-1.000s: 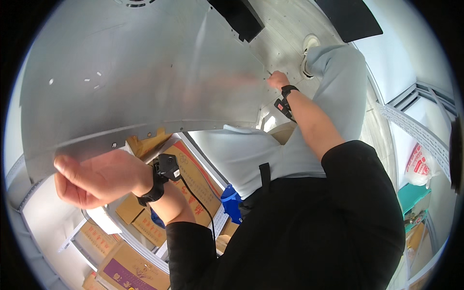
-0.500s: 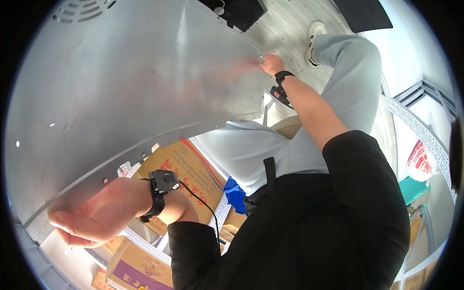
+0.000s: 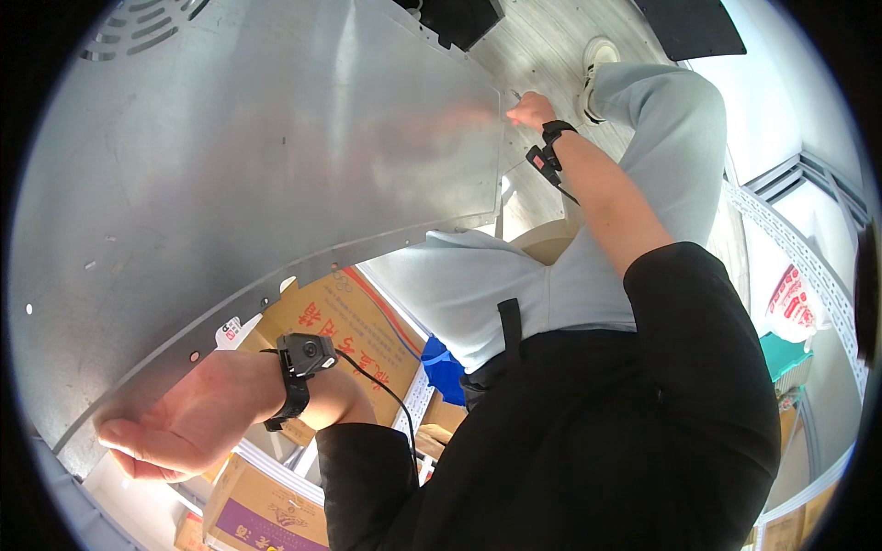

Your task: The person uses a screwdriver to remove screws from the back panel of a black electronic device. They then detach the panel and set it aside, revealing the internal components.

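Note:
A large grey sheet-metal panel (image 3: 276,174), with vent slots and a bent edge with holes, fills the left and middle of the head view. My left hand (image 3: 179,422) is at the panel's near left edge, fingers curled in and thumb bent over; whatever they may hold is hidden. Beyond the panel's right edge is my right hand (image 3: 531,111), its fingers pinched together. A thin metal piece (image 3: 516,95) shows at the fingertips, too small to tell its kind. A black strap with a small device sits on each wrist.
Cardboard boxes (image 3: 344,321) stand below the panel's near edge, with white perforated shelf rails (image 3: 799,234) at right. A blue cloth or bag (image 3: 443,372) lies beside my thigh. A black object (image 3: 459,20) sits on the wood-look floor at the far side. My right leg (image 3: 675,138) extends forward.
My right hand has moved slightly right and away from the panel's edge, with the thin metal piece. The panel has shifted slightly in view. My left hand stays at the near edge.

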The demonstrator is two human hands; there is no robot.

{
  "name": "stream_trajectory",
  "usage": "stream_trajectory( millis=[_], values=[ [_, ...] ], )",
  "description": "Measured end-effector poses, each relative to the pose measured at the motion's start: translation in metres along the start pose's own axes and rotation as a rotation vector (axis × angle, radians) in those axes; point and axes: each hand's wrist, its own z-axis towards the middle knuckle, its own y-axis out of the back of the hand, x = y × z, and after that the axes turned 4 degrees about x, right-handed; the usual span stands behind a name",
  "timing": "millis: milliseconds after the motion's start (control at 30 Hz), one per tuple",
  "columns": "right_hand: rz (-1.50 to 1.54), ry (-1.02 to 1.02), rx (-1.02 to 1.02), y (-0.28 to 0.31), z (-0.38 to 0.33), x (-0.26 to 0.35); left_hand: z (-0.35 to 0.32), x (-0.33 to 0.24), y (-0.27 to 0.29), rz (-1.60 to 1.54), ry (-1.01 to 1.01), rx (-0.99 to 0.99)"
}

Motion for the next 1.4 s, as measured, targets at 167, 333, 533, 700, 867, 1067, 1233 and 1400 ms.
stream_trajectory(
  millis=[167, 333, 533, 700, 867, 1067, 1233, 1400],
  values=[
    [-0.025, -0.112, -0.084, 0.005, 0.016, -0.028, 0.0, 0.0, -0.003, -0.024, -0.015, 0.0],
    [0.099, -0.081, -0.35, -0.006, 0.003, -0.021, 0.001, 0.002, 0.002, -0.06, 0.003, -0.007],
    [-0.047, -0.076, -0.229, 0.001, 0.002, -0.027, 0.003, 0.005, 0.004, -0.049, -0.034, -0.019],
    [-0.319, 0.157, 0.167, -0.014, -0.023, -0.01, 0.006, 0.006, 0.012, -0.05, -0.061, -0.009],
    [-0.372, 0.228, 0.238, -0.044, -0.046, -0.002, 0.004, 0.004, 0.009, -0.06, -0.049, -0.016],
    [-0.648, 0.332, 0.243, -0.053, -0.082, 0.03, 0.004, 0.006, 0.017, -0.025, -0.073, -0.004],
    [-0.48, 0.251, 0.213, -0.055, -0.089, 0.039, 0.006, 0.008, 0.017, -0.095, -0.033, -0.003],
    [-0.546, 0.401, 0.247, -0.059, -0.097, 0.031, 0.007, 0.01, 0.021, -0.024, -0.082, -0.026]
  ],
)
